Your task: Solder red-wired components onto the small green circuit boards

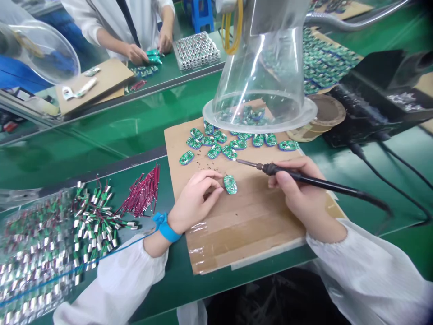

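A small green circuit board (pixel 230 184) lies on the brown cardboard sheet (pixel 250 216). My left hand (pixel 199 194), with a blue wrist strap (pixel 169 230) around its wrist, is closed in a loose pinch at the board's left edge. A soldering iron (pixel 270 169) with a black handle is held between the thumb and fingers of my right hand (pixel 302 192). Its tip points left, above the held board and close to another green board (pixel 229 152) in the loose group behind. Whether the tip touches that one I cannot tell.
A clear fume hood (pixel 260 90) hangs over several boards. To the left lie red wires (pixel 144 192) and metal parts with green leads (pixel 96 225). A black box (pixel 365 99) and a round tin (pixel 326 110) stand at right. Opposite, a co-worker's hands (pixel 137 54) handle something green.
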### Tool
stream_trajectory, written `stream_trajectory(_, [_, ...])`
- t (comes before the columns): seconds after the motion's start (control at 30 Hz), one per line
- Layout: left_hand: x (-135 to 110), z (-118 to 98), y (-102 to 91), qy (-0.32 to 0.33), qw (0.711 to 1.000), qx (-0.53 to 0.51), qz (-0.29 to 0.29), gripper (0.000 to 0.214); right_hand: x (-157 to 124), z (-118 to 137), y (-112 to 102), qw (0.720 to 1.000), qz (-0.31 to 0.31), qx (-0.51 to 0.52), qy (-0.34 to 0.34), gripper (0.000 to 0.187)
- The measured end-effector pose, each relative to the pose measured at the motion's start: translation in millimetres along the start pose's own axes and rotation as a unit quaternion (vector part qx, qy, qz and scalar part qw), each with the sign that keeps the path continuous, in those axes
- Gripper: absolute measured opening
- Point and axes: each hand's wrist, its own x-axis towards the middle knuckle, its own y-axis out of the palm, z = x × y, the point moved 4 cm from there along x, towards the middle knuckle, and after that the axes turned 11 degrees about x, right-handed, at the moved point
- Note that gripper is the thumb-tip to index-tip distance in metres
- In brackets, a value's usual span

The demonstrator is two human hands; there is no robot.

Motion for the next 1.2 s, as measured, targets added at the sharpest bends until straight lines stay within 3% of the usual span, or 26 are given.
stream_trajectory(0.17, [-1, 2, 0.6, -0.01, 1.0, -0.01, 0.008, 0.007, -2, -10, -9, 0.996, -0.037, 0.078, -0.014, 0.013])
stream_trajectory(0.5, [-2, 0, 4.8, -0.015, 0.999, -0.014, 0.047, 0.012, -6, -8, 5, 0.992, 0.111, 0.049, 0.022, 0.013])
stream_trajectory(1.2, [1, 0, 4.5, -0.016, 0.998, 0.01, 0.057, 0.016, -9, -13, 3, 0.989, 0.145, -0.013, 0.013, 0.01])
